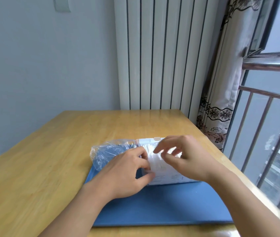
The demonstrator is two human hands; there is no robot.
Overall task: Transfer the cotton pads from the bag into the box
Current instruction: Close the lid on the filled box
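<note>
cotton pads (154,160): white stack, packed on edge in a row inside the box; top edges exposed; the middle of the row is blurred.
box (168,179): clear plastic, rectangular, lid open with a small latch tab at the far rim; faint print on the near wall; stands on the blue mat.
bag (107,152): clear crinkled plastic, appears empty, slumped; lies just left of the box, touching it, partly on the mat.

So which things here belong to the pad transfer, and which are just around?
Job: crumpled clear plastic bag; stack of white cotton pads; clear plastic box; left hand; right hand.
Around: blue mat; wooden table; white radiator; patterned curtain.
</note>
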